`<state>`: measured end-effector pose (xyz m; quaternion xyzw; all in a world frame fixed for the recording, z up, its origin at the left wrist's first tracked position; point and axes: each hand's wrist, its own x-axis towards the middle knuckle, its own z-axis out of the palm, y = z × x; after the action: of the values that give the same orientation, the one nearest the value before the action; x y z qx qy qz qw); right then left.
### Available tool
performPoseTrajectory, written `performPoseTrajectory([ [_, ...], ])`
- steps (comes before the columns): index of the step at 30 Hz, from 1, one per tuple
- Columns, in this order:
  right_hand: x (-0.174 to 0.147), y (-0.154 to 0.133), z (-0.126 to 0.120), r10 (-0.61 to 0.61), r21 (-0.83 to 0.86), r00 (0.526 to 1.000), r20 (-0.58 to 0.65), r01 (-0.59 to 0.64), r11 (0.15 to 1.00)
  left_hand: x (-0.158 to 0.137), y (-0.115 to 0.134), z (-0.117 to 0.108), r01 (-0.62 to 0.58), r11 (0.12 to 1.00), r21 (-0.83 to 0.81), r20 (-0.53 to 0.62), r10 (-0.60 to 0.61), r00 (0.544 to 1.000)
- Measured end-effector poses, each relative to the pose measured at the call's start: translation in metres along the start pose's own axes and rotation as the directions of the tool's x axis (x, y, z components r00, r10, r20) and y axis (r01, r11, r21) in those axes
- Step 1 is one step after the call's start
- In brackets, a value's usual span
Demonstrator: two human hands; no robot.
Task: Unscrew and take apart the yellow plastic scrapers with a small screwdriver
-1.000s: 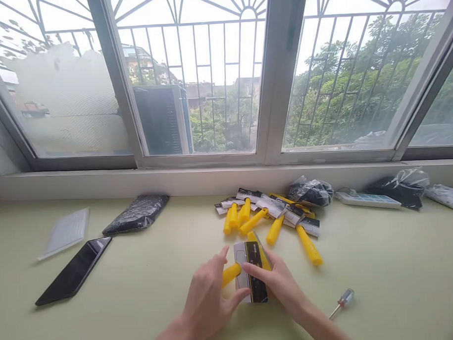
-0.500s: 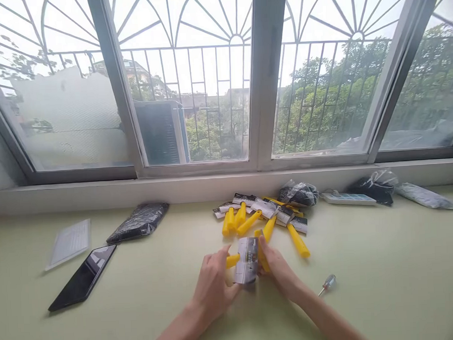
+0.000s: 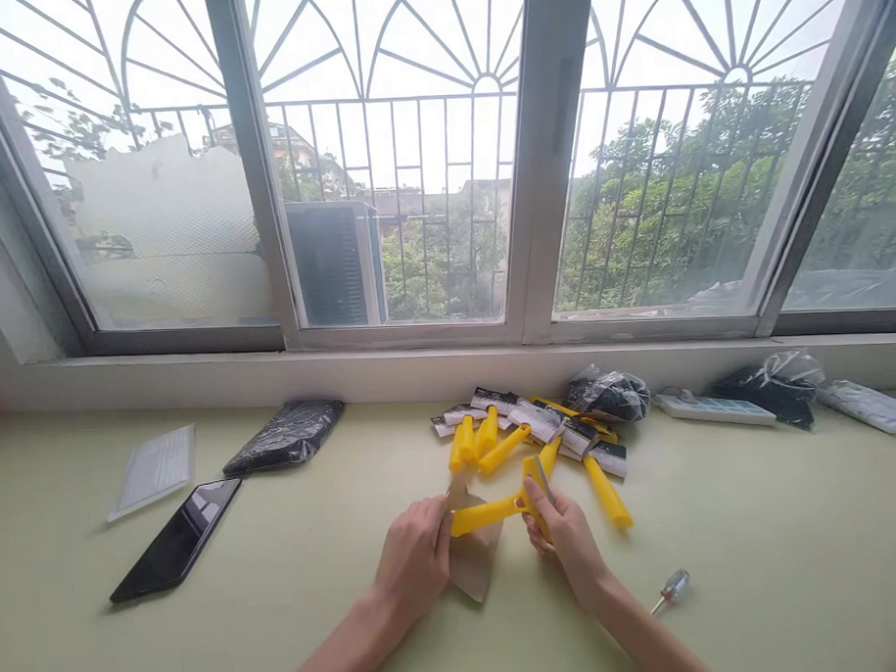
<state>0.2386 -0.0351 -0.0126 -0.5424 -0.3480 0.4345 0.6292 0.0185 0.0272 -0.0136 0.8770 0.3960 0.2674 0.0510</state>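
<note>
Before me, my right hand [image 3: 562,528] is closed around the wide head of a yellow scraper [image 3: 488,516], which has a grey strip along its edge. The handle points left, and its end reaches my left hand [image 3: 418,553]. That hand pinches a cardboard sleeve [image 3: 475,565], whose plain brown inner side shows. The card hangs open around and below the handle; I cannot tell whether the left fingers also touch the handle end. Just beyond lies a pile of similar yellow scrapers [image 3: 503,457], with printed card sleeves on their heads.
A small screwdriver [image 3: 675,587] lies to the right. On the left are a black phone [image 3: 176,542], a clear flat packet [image 3: 153,472] and a black plastic-wrapped package [image 3: 286,435]. Along the window wall sit bagged dark items [image 3: 608,394], a white case [image 3: 715,407] and a white packet [image 3: 873,407].
The printed sleeve has come off the scraper's head and opened, now showing its brown side in my left hand. My right hand has moved slightly right with the head. The view has shifted a little.
</note>
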Motion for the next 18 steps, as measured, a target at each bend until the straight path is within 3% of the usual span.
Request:
performPoseTrajectory([
  [3, -0.001, -0.002, -0.001, -0.062, -0.033, 0.997, -0.045, 0.061, 0.998, -0.002, 0.009, -0.002, 0.035, 0.999, -0.021, 0.037, -0.034, 0.999],
  [6, -0.001, -0.001, -0.003, -0.085, -0.055, 0.994, -0.062, 0.082, 0.995, -0.005, 0.018, -0.003, -0.024, 1.000, 0.011, 0.080, 0.023, 0.997],
  [10, 0.000, 0.001, -0.005, 0.043, -0.015, 0.996, -0.079, -0.044, 0.999, -0.007, 0.027, 0.002, -0.004, 0.998, 0.057, 0.101, -0.002, 0.995],
  [14, -0.005, 0.000, -0.002, 0.147, 0.005, 0.989, 0.030, -0.148, 0.989, -0.003, 0.018, 0.003, 0.134, 0.987, 0.089, 0.084, -0.142, 0.986],
  [18, -0.013, -0.002, 0.004, 0.153, 0.033, 0.978, 0.141, -0.159, 0.987, 0.001, 0.001, 0.001, 0.170, 0.985, 0.020, 0.028, -0.171, 0.985],
])
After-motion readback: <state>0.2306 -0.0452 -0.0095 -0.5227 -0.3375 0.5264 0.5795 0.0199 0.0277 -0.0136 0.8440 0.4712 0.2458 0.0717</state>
